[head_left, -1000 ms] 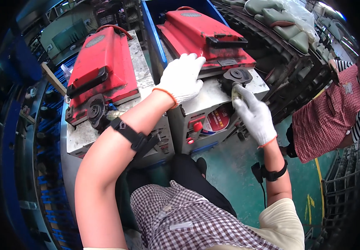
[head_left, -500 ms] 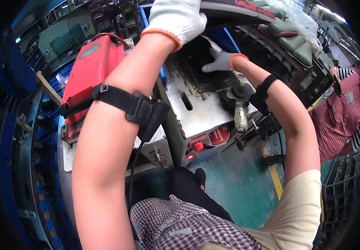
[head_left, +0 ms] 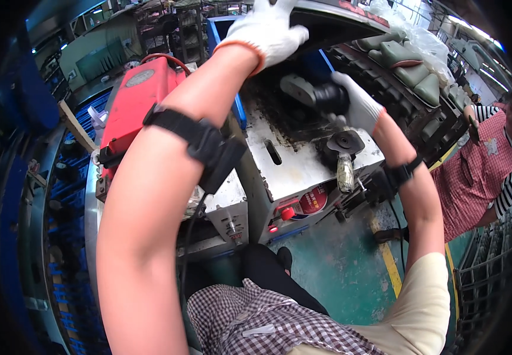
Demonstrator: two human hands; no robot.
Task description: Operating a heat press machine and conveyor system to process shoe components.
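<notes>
My left hand, in a white knit glove with an orange cuff, is raised at the left edge of a tilted dark lid. Its fingers look spread, with the tips cut off by the upper edge; whether it bears on the lid I cannot tell. My right hand, also gloved, is closed round a blurred black and grey shoe-shaped piece. That piece is held over the dark, worn bed of a white machine. Below my right hand sits a dark round knob with a tape-wrapped handle.
A red machine housing stands to the left. On the right, a rack carries grey-green shoe-like forms beside clear plastic sheeting. Farther right stands a person in a red checked apron. A red knob sits on the machine's front.
My right hand has come up and right from the bed and now holds the shoe-shaped piece. My left hand has shifted slightly right, its fingers now spread. The whole view has shifted slightly.
</notes>
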